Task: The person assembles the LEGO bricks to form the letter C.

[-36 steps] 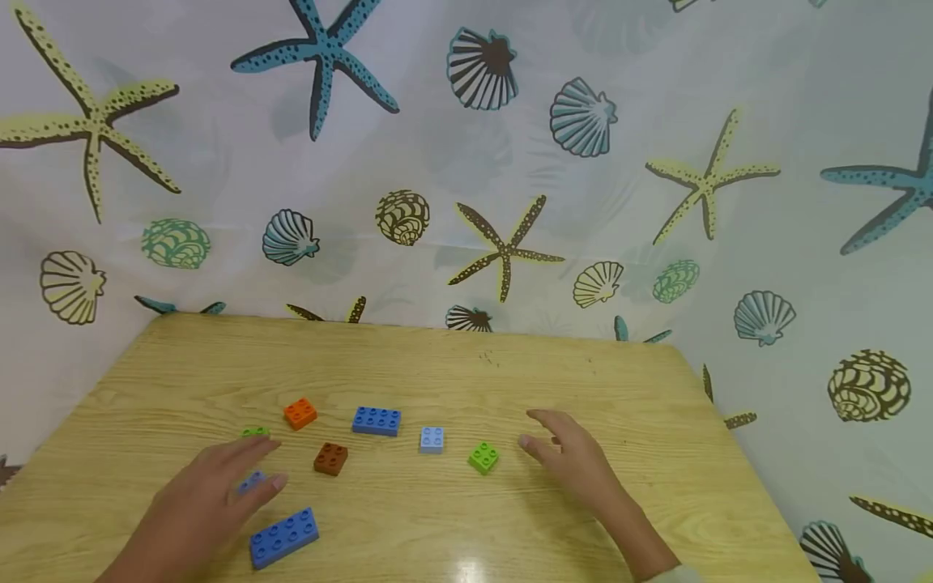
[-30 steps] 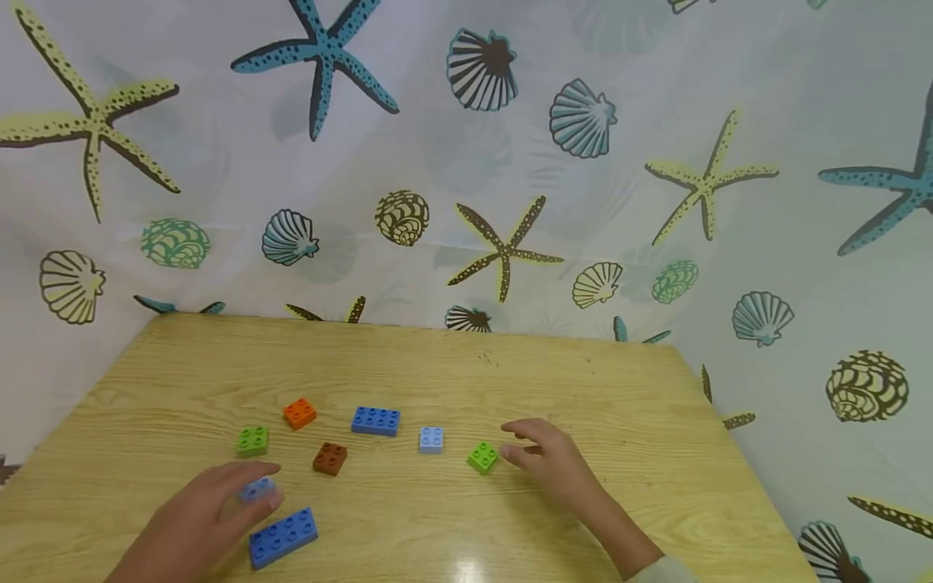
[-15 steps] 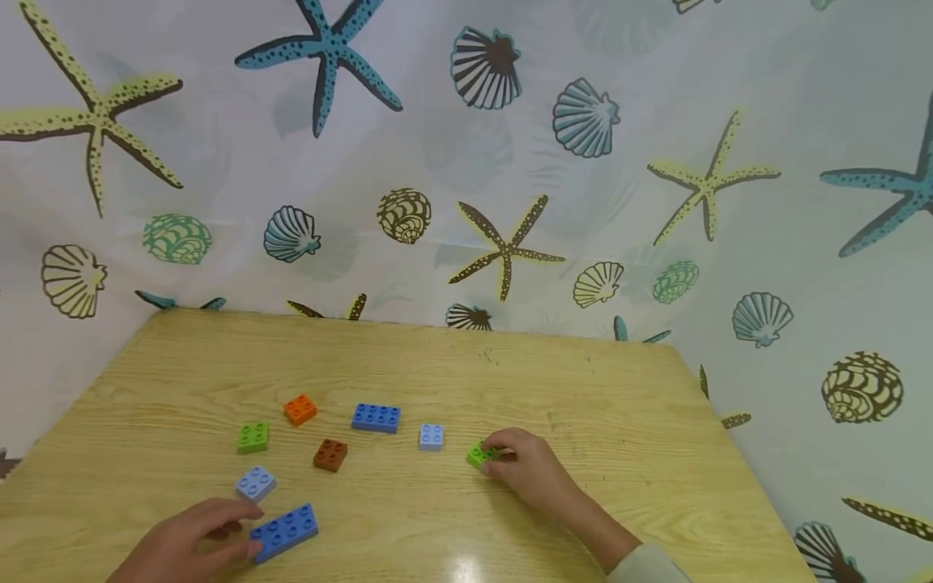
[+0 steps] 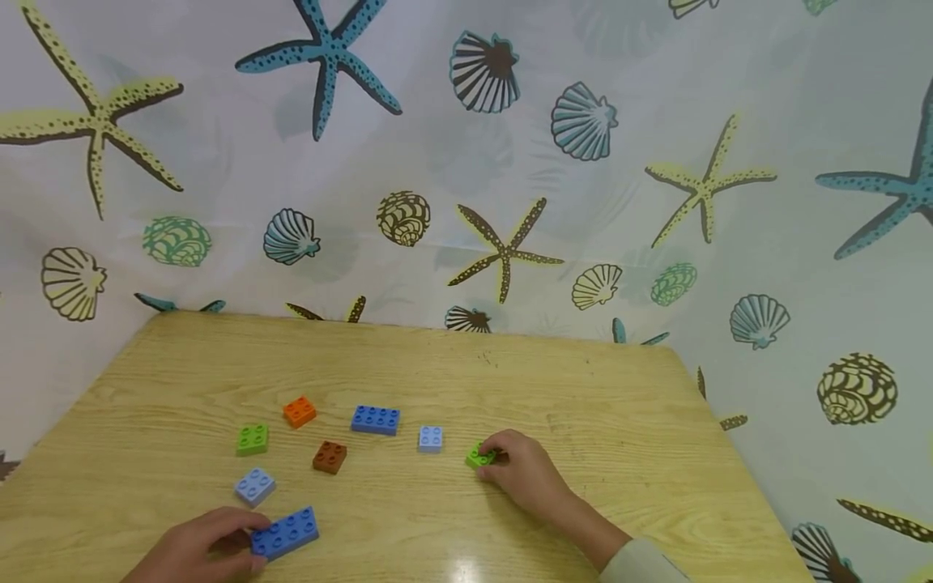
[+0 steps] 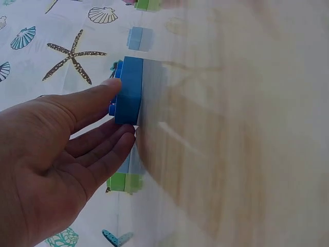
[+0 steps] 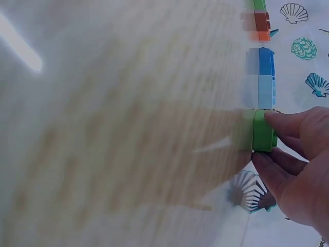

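Observation:
At the front left, my left hand [image 4: 200, 546] has thumb and fingers at the near-left end of a long blue toy brick [image 4: 286, 534], pinching it. In the left wrist view the same blue brick [image 5: 129, 90] stands on the table between thumb and fingers. My right hand [image 4: 526, 474] pinches a small lime-green brick [image 4: 477, 458] right of the table's middle. The right wrist view shows that green brick [image 6: 263, 131] between thumb and fingertips, its far side partly covered by the fingers. Just beyond the left hand lies a light blue brick [image 4: 255, 487].
Further back lie a green brick [image 4: 252, 440], an orange brick [image 4: 300, 411], a brown brick [image 4: 330, 457] and another long blue brick [image 4: 376, 420]. A pale blue brick [image 4: 430, 439] sits left of the right hand. A shell-patterned curtain [image 4: 364, 162] borders the wooden table [image 4: 583, 405].
My left hand has moved toward the front, from over the light blue brick to the long blue one, and grips it. My right hand has moved left and taken hold of the lime-green brick.

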### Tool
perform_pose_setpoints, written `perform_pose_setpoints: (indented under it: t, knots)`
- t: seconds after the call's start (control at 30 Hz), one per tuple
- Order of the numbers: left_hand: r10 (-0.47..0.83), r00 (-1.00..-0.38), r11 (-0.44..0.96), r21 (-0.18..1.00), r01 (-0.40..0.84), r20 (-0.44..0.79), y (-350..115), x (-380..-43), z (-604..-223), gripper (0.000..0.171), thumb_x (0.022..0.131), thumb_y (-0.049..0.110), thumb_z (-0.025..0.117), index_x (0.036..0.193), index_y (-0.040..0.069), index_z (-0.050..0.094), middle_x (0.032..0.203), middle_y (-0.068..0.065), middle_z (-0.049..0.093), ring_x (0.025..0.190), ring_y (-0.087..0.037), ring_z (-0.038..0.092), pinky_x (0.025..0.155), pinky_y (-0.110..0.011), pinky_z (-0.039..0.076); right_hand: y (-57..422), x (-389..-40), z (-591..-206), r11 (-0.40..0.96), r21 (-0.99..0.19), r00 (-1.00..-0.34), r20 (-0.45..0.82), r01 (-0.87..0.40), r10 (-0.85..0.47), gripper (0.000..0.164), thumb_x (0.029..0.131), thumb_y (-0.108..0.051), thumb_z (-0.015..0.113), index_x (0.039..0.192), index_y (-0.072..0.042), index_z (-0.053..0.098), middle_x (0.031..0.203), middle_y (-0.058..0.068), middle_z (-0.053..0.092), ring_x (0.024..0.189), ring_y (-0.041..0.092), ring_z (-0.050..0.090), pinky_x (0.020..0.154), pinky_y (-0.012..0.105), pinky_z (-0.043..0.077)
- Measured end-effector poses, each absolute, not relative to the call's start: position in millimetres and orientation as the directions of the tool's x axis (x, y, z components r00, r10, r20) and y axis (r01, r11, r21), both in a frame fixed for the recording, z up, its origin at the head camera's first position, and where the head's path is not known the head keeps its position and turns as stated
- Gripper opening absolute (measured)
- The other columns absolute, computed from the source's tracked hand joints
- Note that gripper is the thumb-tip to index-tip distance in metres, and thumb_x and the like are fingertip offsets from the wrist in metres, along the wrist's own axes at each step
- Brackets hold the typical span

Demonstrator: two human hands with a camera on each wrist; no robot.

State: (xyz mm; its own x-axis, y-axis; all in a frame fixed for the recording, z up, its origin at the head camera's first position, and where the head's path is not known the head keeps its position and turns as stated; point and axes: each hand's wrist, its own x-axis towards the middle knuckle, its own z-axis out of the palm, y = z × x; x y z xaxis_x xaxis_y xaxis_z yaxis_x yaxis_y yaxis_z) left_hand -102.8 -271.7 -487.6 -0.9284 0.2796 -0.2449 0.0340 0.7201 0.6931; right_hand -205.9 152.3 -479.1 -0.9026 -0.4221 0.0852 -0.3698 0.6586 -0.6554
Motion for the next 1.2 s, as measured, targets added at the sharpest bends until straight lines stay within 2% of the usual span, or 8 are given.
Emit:
perform_pose_setpoints:
  t: [0.2, 0.27, 0.47, 0.6, 0.83, 1.2]
  knots:
    - [0.317, -0.916, 0.717, 0.694, 0.062, -0.245, -270, -106, -487, 0.045, 0.091, 0.036, 0.075, 0.125, 0.008, 0.067, 0.117, -0.003, 0.068, 0.087, 0.008, 0.057, 0.073, -0.017, 0.052, 152, -205, -481, 0.641, -0.656, -0.891, 0.111, -0.399, -0.440, 0.023, 0.087, -0.007, 0.078, 0.109, -0.004, 0.071, 0.111, 0.008, 0.069, 0.101, 0.021, 0.069, 0.084, 0.022, 0.057]
    - [0.319, -0.913, 0.712, 0.700, 0.055, -0.253, -268, -107, -486, 0.045, 0.091, 0.034, 0.075, 0.126, 0.007, 0.067, 0.117, -0.004, 0.067, 0.090, 0.002, 0.060, 0.074, -0.019, 0.053, 152, -205, -481, 0.629, -0.671, -0.890, 0.105, -0.393, -0.444, 0.023, 0.088, -0.006, 0.077, 0.110, -0.004, 0.070, 0.112, 0.008, 0.069, 0.103, 0.022, 0.069, 0.085, 0.022, 0.057]
    - [0.308, -0.908, 0.694, 0.720, 0.010, -0.283, -257, -111, -483, 0.046, 0.090, 0.032, 0.076, 0.127, 0.007, 0.066, 0.118, -0.006, 0.068, 0.099, -0.018, 0.065, 0.080, -0.034, 0.058, 153, -204, -482, 0.597, -0.709, -0.886, 0.087, -0.376, -0.455, 0.021, 0.089, -0.003, 0.075, 0.110, -0.006, 0.071, 0.113, 0.006, 0.068, 0.107, 0.023, 0.068, 0.088, 0.023, 0.057]
    - [0.320, -0.904, 0.683, 0.731, 0.012, -0.284, -251, -114, -482, 0.046, 0.089, 0.032, 0.077, 0.127, 0.008, 0.067, 0.118, -0.004, 0.068, 0.101, -0.019, 0.064, 0.081, -0.038, 0.058, 153, -202, -481, 0.559, -0.742, -0.879, 0.086, -0.371, -0.469, 0.020, 0.090, -0.002, 0.074, 0.108, -0.007, 0.071, 0.114, 0.006, 0.068, 0.109, 0.025, 0.067, 0.089, 0.025, 0.057]
    - [0.334, -0.905, 0.677, 0.735, 0.036, -0.264, -238, -119, -481, 0.041, 0.088, 0.030, 0.078, 0.124, 0.013, 0.068, 0.119, -0.002, 0.068, 0.102, -0.017, 0.064, 0.082, -0.036, 0.058, 150, -197, -481, 0.519, -0.789, -0.879, 0.056, -0.329, -0.473, 0.020, 0.091, 0.000, 0.071, 0.109, -0.007, 0.071, 0.118, 0.007, 0.067, 0.113, 0.026, 0.066, 0.091, 0.023, 0.056]
    - [0.382, -0.889, 0.636, 0.769, 0.057, -0.251, -210, -128, -477, 0.036, 0.087, 0.023, 0.079, 0.121, 0.011, 0.070, 0.118, -0.004, 0.069, 0.103, -0.020, 0.064, 0.086, -0.044, 0.057, 139, -184, -478, 0.450, -0.856, -0.870, -0.001, -0.254, -0.493, 0.019, 0.091, -0.001, 0.071, 0.108, -0.011, 0.072, 0.122, 0.005, 0.066, 0.119, 0.027, 0.063, 0.096, 0.025, 0.055]
